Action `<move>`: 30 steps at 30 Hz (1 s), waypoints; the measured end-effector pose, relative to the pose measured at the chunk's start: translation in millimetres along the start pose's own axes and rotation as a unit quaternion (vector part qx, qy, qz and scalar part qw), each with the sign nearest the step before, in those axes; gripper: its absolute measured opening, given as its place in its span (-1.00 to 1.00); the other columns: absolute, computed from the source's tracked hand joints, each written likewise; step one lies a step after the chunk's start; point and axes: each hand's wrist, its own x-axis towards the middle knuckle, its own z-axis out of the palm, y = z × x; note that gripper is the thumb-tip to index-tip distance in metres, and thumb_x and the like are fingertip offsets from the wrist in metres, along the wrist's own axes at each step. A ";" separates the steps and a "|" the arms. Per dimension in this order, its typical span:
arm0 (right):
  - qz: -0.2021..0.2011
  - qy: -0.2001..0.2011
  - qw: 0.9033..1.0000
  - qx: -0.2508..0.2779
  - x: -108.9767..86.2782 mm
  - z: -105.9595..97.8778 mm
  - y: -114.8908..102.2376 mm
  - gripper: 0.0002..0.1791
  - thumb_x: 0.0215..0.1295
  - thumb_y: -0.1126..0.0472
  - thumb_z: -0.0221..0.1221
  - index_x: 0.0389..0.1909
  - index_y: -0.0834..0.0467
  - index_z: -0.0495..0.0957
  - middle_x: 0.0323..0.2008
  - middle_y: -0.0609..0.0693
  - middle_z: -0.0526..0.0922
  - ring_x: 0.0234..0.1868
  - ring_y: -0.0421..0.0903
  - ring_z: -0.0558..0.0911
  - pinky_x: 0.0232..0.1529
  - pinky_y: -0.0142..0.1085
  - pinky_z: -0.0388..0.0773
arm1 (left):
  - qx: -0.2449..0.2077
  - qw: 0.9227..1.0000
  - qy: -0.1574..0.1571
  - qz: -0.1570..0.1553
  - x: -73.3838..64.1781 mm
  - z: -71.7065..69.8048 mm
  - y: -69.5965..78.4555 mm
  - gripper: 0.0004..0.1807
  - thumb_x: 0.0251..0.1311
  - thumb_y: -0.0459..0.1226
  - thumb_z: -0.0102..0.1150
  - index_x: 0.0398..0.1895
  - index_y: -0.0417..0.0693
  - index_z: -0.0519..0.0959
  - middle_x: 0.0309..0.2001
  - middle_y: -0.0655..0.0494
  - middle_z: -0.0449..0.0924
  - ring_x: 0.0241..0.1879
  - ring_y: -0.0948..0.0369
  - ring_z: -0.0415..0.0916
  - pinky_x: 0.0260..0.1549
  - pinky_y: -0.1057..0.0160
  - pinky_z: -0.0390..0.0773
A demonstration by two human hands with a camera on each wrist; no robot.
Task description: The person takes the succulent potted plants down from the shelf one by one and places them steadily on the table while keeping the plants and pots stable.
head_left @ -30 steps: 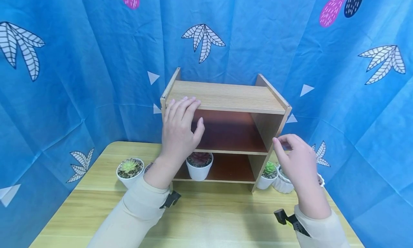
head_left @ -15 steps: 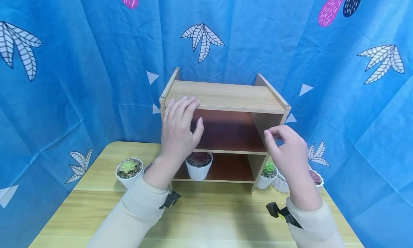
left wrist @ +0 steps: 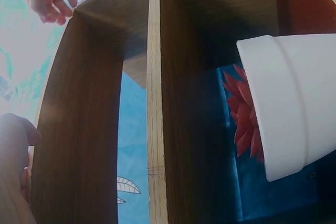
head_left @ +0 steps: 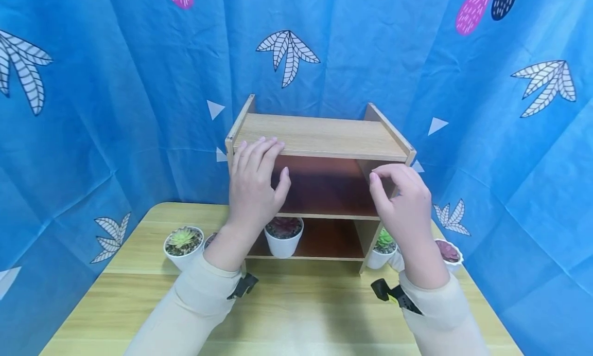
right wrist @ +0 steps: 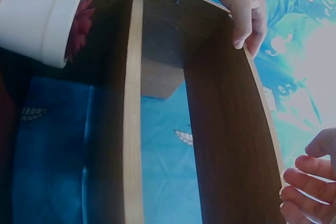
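A small wooden shelf unit [head_left: 319, 132] stands on the table, with side panels rising above its top board. My left hand [head_left: 252, 189] rests its straight fingers on the left front edge of that top board, thumb spread below the edge. On the lowest level sits a white pot with a dark red succulent [head_left: 283, 243], also showing in the left wrist view as a white pot [left wrist: 286, 103]. My right hand [head_left: 407, 201], fingers loosely bent and holding nothing, hovers before the unit's right side panel. Its spread fingers show in the right wrist view.
Left of the unit stands a potted light green succulent [head_left: 183, 243], with another pot mostly behind my left wrist. To the right are a potted green plant [head_left: 383, 248], a partly hidden white pot [head_left: 397, 262] and a potted reddish succulent [head_left: 448, 255]. A blue curtain [head_left: 153, 88] surrounds the table.
My right hand has moved left and up, toward the unit's right side, uncovering the reddish succulent. My left hand stays at the top board's edge. The head view has shifted slightly.
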 end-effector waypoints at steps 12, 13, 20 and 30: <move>-0.027 0.061 0.997 0.027 20.2 11.5 -13.4 -0.80 0.29 0.21 0.17 -0.36 0.25 0.69 -0.28 0.12 0.74 -0.14 0.11 0.60 -0.03 -0.04 0.41 | -0.001 1.000 0.003 -0.002 1.1 0.0 0.9 -0.56 0.26 -0.21 0.14 0.19 -0.17 0.55 0.23 -0.07 0.54 0.32 -0.02 0.37 0.47 -0.01 0.04; -0.029 0.062 0.997 0.028 21.1 13.3 -13.9 -0.80 0.29 0.21 0.17 -0.37 0.25 0.69 -0.29 0.12 0.74 -0.15 0.11 0.60 -0.03 -0.03 0.41 | -0.001 1.000 0.003 -0.003 0.9 0.1 0.8 -0.56 0.27 -0.21 0.13 0.19 -0.17 0.55 0.23 -0.07 0.54 0.32 -0.02 0.37 0.47 -0.01 0.04; -0.040 0.052 0.998 0.023 26.0 24.1 -16.0 -0.78 0.28 0.19 0.16 -0.32 0.26 0.69 -0.22 0.12 0.73 -0.08 0.14 0.57 -0.01 0.02 0.41 | -0.004 1.000 0.007 -0.003 0.8 -0.5 -0.4 -0.56 0.28 -0.20 0.11 0.19 -0.16 0.55 0.23 -0.07 0.54 0.32 -0.02 0.37 0.47 -0.02 0.04; -0.052 0.003 0.999 -0.005 27.7 29.5 -11.9 -0.70 0.30 0.16 0.16 -0.08 0.22 0.71 -0.04 0.12 0.71 0.10 0.14 0.56 0.19 0.03 0.37 | -0.003 1.000 0.000 -0.004 0.8 -1.4 0.2 -0.56 0.27 -0.19 0.13 0.19 -0.16 0.55 0.23 -0.08 0.54 0.33 -0.02 0.37 0.47 -0.01 0.03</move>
